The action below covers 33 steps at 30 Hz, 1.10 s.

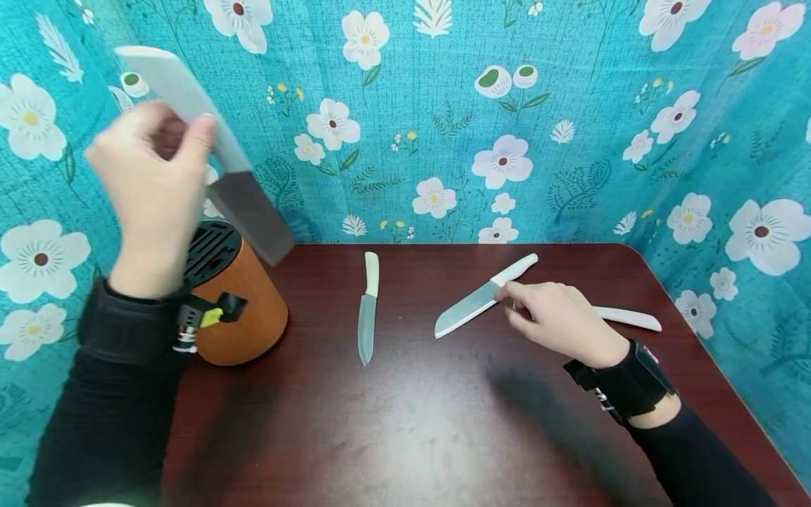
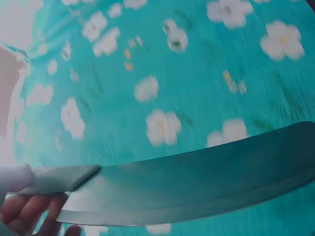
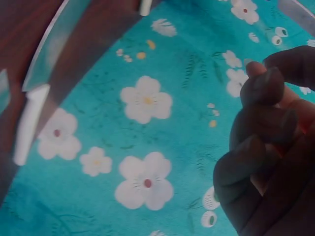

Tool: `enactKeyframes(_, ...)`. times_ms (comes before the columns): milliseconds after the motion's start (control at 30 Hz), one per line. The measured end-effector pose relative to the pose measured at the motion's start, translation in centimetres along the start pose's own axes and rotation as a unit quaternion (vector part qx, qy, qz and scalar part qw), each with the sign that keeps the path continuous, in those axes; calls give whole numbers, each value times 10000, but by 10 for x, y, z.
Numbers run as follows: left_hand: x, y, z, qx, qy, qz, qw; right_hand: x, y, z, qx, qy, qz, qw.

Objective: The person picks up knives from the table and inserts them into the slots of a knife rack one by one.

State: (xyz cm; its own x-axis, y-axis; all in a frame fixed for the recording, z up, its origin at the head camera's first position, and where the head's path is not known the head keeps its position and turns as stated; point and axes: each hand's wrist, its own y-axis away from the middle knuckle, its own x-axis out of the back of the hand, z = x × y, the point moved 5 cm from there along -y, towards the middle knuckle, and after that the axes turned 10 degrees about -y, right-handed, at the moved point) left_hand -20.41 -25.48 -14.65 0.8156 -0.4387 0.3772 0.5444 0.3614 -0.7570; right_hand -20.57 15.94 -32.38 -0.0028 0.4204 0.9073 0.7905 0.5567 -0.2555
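My left hand (image 1: 152,162) pinches the pale handle of a broad kitchen knife (image 1: 253,215), raised above and beside the knife block (image 1: 256,317). The blade slants down to the right, past the block's black slotted top. In the left wrist view this knife (image 2: 192,179) stretches sideways, its handle between thumb and fingers. Over the right of the table hovers my right hand (image 1: 564,317), fingers loosely curled and holding nothing. Its fingertips overlap a wide-bladed knife (image 1: 465,308) in the head view, while the right wrist view has the fingers (image 3: 246,118) apart from any knife.
A slim knife (image 1: 369,310) with a pale green handle lies mid-table, blade toward me. Another knife's white handle (image 1: 627,318) shows behind my right hand, the remainder hidden. Flowered turquoise cloth (image 1: 405,127) rises behind the brown table (image 1: 329,422) and at both sides.
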Motion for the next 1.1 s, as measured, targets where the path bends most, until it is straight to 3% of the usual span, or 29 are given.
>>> enactKeyframes(100,14,-13,-21,216,-144,419,9988,-4,5,8,-171,-60,-146,9997)
enactKeyframes(233,28,-20,-42,618,-55,681,9957,-9,10,18,-432,-346,-381,9977)
enactKeyframes(467,44,-23,-55,1343,496,902,9856,-15,18,31,-642,-739,-501,9939)
enactKeyframes(767,46,-22,-62,1373,-330,824,9865,-24,24,38,-749,-849,-514,9922)
enactKeyframes(1100,46,-23,-70,1578,-24,859,9837,-28,26,38,-700,-884,-449,9926)
